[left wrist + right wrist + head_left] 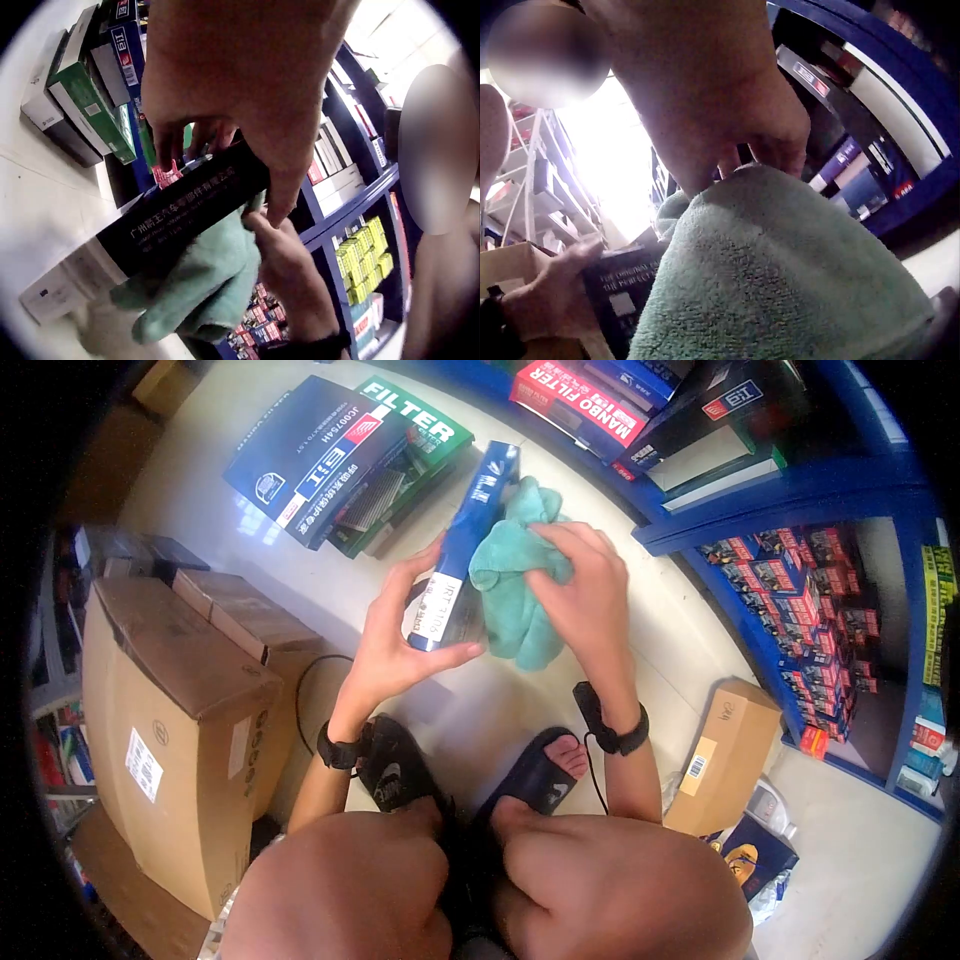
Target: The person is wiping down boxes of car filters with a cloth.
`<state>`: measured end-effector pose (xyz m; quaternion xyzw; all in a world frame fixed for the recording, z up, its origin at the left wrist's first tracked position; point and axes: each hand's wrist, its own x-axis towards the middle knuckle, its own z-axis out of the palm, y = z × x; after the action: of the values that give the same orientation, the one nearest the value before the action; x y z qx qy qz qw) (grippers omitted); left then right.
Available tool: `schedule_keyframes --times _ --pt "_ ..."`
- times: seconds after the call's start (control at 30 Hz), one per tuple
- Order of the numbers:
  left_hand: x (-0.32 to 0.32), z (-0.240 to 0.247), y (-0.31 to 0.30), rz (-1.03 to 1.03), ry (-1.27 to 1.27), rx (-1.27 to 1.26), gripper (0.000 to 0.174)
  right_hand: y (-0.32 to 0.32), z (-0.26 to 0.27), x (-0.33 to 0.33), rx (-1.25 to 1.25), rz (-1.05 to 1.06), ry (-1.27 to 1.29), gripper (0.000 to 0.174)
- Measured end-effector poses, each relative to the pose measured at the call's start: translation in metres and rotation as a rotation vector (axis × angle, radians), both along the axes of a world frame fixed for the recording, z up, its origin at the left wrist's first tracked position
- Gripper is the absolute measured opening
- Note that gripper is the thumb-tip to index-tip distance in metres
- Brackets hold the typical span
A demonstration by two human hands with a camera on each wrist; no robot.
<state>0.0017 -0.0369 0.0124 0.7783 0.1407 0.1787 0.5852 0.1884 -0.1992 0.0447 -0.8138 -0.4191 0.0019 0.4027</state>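
My left hand [385,640] grips a flat blue box [468,525] near its closer end, fingers on one side and thumb on the other. The box stands on edge, a white label facing up. In the left wrist view, the box's dark side [187,206] shows white printed lettering. My right hand [590,595] pinches a bunched green cloth [520,622] up against the box's right side. Seen from the right wrist, the cloth [772,262] hangs in a wide fold under the fingers and covers part of the box [619,300].
Stacked filter boxes [320,460] lie on the pale floor ahead to the left. Blue shelving [760,510] on the right carries more boxes. Large cardboard cartons [170,710] stand on the left; a smaller carton [725,755] lies at the right, near the sandaled feet [540,770].
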Motion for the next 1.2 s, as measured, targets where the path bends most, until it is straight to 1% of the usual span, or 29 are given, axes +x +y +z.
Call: schedule_keyframes --times 0.03,0.07,0.13,0.17,0.2,0.23,0.27,0.3,0.33,0.37,0.4,0.47,0.5,0.57,0.6,0.67,0.7,0.77,0.8,0.87,0.9,0.93,0.97,1.0,1.07,1.13,1.2 --pt "0.002 0.0 0.0 -0.005 -0.063 0.153 0.106 -0.002 0.014 -0.004 0.031 -0.01 -0.028 0.038" --pt "0.002 0.002 -0.001 -0.005 -0.066 0.153 0.106 -0.004 0.026 -0.008 0.031 -0.01 -0.031 0.038" --pt "0.001 0.009 -0.003 -0.122 0.028 0.243 0.103 -0.009 0.045 -0.019 0.014 0.064 -0.125 0.041" --pt "0.001 0.0 -0.007 -0.095 -0.045 0.338 0.091 -0.011 0.053 -0.025 0.013 0.062 -0.127 0.041" --pt "0.001 -0.002 -0.01 -0.096 -0.046 0.337 0.091 -0.01 0.059 -0.033 -0.037 0.115 -0.19 0.042" --pt "0.003 -0.002 -0.014 -0.102 -0.012 0.164 0.088 -0.01 0.061 -0.04 -0.086 0.169 -0.256 0.042" --pt "0.003 -0.003 -0.017 -0.108 0.026 -0.008 0.084 -0.009 0.061 -0.044 -0.087 0.167 -0.256 0.042" --pt "0.003 -0.003 -0.018 -0.11 0.026 -0.008 0.084 -0.009 0.061 -0.049 -0.082 0.211 -0.255 0.042" --pt "0.002 -0.003 -0.019 -0.093 0.084 -0.118 0.081 -0.008 0.06 -0.052 -0.078 0.254 -0.253 0.042" --pt "0.0 -0.004 -0.021 -0.075 0.145 -0.227 0.078 -0.006 0.059 -0.055 -0.079 0.253 -0.249 0.042" --pt "-0.001 -0.007 -0.023 -0.075 0.147 -0.228 0.078 -0.005 0.059 -0.057 -0.106 0.246 -0.221 0.042" --pt "0.0 -0.015 -0.029 -0.026 0.008 -0.058 0.078 -0.003 0.055 -0.056 -0.135 0.238 -0.193 0.041" --pt "-0.001 -0.018 -0.029 -0.027 0.009 -0.059 0.078 0.0 0.047 -0.051 -0.095 0.227 -0.187 0.041" --pt "-0.001 -0.022 -0.025 -0.072 -0.035 0.064 0.078 0.004 0.037 -0.042 -0.058 0.213 -0.181 0.041" --pt "-0.001 -0.022 -0.023 -0.073 -0.034 0.063 0.078 0.004 0.034 -0.039 -0.026 0.213 -0.168 0.041" --pt "-0.002 -0.019 -0.019 -0.108 -0.002 0.163 0.078 0.006 0.028 -0.032 0.006 0.216 -0.152 0.041" --pt "-0.003 -0.018 -0.017 -0.105 0.0 0.161 0.078 0.007 0.025 -0.027 0.039 0.194 -0.134 0.041" --pt "-0.004 -0.018 -0.012 -0.187 0.033 0.347 0.076 0.01 0.023 -0.016 0.076 0.176 -0.117 0.04" --pt "-0.005 -0.013 -0.012 -0.187 0.037 0.347 0.076 0.011 0.025 -0.012 0.068 0.169 -0.114 0.04" --pt "-0.003 -0.002 -0.013 -0.21 0.227 0.231 0.084 0.012 0.023 0.001 0.06 0.16 -0.11 0.039" --pt "-0.001 -0.002 -0.014 -0.212 0.227 0.231 0.084 0.014 0.019 0.01 0.071 0.1 -0.175 0.038" --pt "0.003 -0.002 -0.016 -0.21 0.118 0.233 0.085 0.016 0.017 0.02 0.082 0.04 -0.242 0.037" --pt "0.006 -0.002 -0.017 -0.209 0.009 0.234 0.086 0.015 0.017 0.033 0.115 0.033 -0.252 0.035" --pt "0.007 -0.001 -0.019 -0.211 0.009 0.234 0.086 0.016 0.016 0.042 0.115 0.031 -0.253 0.035" --pt "0.008 0.002 -0.022 -0.221 0.044 0.22 0.094 0.016 0.015 0.054 0.132 -0.027 -0.264 0.035" --pt "0.01 0.004 -0.018 -0.221 0.053 0.258 0.092 0.021 0.016 0.044 0.133 -0.042 -0.285 0.035" --pt "0.008 0.002 -0.014 -0.222 0.064 0.298 0.089 0.02 0.021 0.028 0.066 -0.044 -0.308 0.034"
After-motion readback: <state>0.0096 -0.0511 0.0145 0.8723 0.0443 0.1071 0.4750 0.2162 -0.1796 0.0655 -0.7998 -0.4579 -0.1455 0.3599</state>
